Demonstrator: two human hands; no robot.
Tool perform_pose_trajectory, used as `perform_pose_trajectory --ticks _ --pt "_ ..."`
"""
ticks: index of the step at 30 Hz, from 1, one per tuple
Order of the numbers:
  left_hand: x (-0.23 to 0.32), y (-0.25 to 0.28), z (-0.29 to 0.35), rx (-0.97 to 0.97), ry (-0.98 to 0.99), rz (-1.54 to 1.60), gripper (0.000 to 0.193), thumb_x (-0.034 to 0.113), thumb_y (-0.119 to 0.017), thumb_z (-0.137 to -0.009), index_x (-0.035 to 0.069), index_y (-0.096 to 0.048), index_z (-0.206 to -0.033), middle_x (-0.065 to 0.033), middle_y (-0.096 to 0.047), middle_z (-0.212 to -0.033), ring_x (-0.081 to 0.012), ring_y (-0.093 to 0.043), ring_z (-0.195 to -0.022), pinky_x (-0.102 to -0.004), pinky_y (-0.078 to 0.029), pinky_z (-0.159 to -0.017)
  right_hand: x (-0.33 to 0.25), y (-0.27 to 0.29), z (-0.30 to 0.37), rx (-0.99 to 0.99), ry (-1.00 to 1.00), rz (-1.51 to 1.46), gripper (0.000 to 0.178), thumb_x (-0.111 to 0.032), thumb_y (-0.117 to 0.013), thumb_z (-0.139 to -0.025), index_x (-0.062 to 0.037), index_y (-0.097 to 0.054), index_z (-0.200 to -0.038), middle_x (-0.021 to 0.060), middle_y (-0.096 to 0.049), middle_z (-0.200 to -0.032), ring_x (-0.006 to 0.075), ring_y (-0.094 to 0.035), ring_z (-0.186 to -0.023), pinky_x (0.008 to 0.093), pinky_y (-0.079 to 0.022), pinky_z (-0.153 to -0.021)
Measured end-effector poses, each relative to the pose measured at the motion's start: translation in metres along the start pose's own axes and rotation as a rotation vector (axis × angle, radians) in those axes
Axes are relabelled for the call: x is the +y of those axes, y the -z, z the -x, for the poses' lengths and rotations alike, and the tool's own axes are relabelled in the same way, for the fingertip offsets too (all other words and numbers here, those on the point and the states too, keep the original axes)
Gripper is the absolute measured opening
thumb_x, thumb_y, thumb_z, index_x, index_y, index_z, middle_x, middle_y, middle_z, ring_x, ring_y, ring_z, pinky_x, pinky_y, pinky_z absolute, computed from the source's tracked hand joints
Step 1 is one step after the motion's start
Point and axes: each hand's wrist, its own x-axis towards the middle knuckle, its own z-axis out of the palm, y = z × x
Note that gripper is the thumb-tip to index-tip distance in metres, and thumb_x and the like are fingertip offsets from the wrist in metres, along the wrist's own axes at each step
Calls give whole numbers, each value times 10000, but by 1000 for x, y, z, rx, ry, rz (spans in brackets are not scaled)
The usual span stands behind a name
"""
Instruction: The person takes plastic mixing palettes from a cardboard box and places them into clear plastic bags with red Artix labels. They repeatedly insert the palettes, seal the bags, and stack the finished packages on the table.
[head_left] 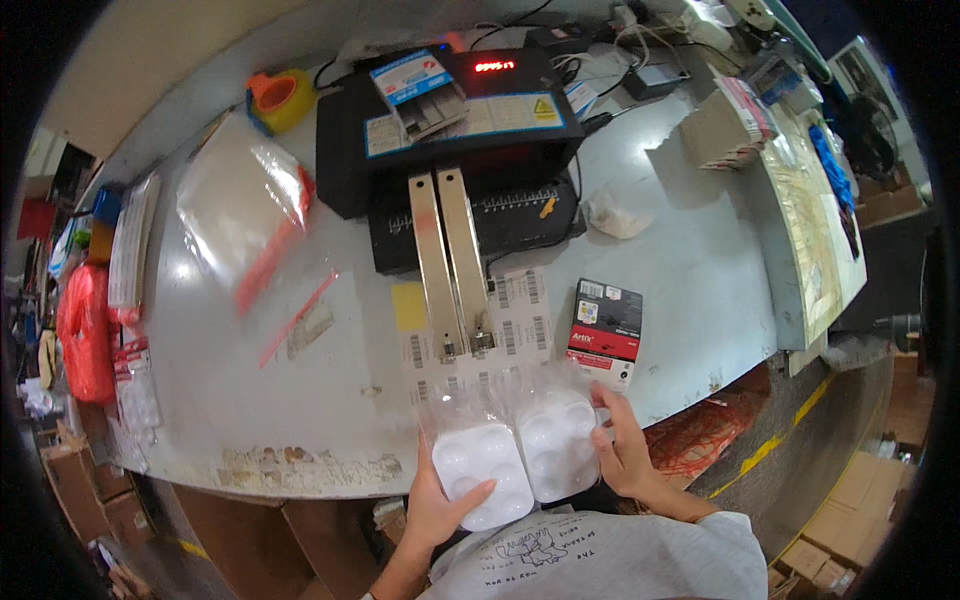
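Two white plastic palettes with round wells, in clear plastic bags, are side by side at the table's front edge, close to my body. My left hand (447, 508) grips the left palette (487, 468), its thumb lying over the lower wells. At the right edge of the other palette (553, 455), my right hand (624, 448) has its fingers and thumb closed on the bagged side. The clear bag ends reach past the palettes toward a barcode label sheet (525, 325). A black, red and white box (605, 330) lies just beyond my right hand.
A black machine (345, 140) with a red digital display and two metal rails (445, 260) stands at the back. Clear bags (240, 190) lie on the left of the table (380, 320). Yellow tape (282, 100) sits back left; stacked cards (720, 130) stand back right.
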Motion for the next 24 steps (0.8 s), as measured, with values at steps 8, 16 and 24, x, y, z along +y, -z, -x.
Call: perform_pose_trajectory --ticks 8,16,24 --pt "-13 19 0 186 -301 30 727 233 -545 -867 -8 -163 -1437 -216 -266 -1453 -258 -283 -1326 -350 -270 -1035 20 52 -113 541 343 459 404 -44 -563 -841 -81 -501 -1238 172 -556 -1156 354 -531 -1055 417 -431 -897" --pt "-4 30 9 560 -404 -32 297 101 -626 -822 5 -563 -1097 -85 -594 -979 -140 -574 -837 -255 -438 -693 113 86 -228 564 237 878 375 -203 -621 -798 -207 -604 -1172 67 -663 -1021 301 -620 -798 402 -460 -802" --pt "11 0 -21 543 -352 -177 199 127 -711 -771 46 -548 -852 -3 -543 -789 -72 -497 -656 -202 -371 -512 60 85 -193 892 228 879 243 -236 -659 -797 -205 -684 -1037 21 -693 -918 223 -623 -796 328 -410 -847"
